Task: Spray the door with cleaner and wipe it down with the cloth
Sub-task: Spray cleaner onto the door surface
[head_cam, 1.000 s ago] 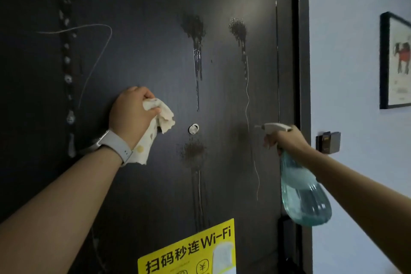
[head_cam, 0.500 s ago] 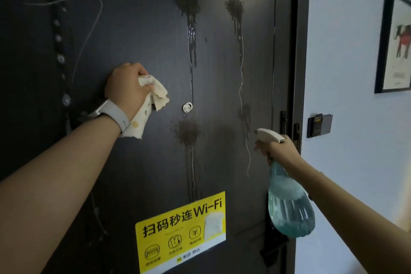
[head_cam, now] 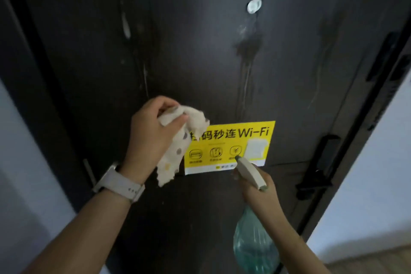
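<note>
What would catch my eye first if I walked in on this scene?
Probably the bright yellow Wi-Fi sticker low on the dark door, the only vivid colour there. In front of it the left hand clutches a crumpled spotted cloth, while the right hand aims a spray bottle at the sticker's lower edge. Wet drips streak the door above.

From my feed I see both forearms bare and sleeveless, the left wrist wearing a smartwatch (head_cam: 110, 173) on a pale, off-white band (head_cam: 124, 188) with small holes along it, and the right wrist wearing nothing.
</note>
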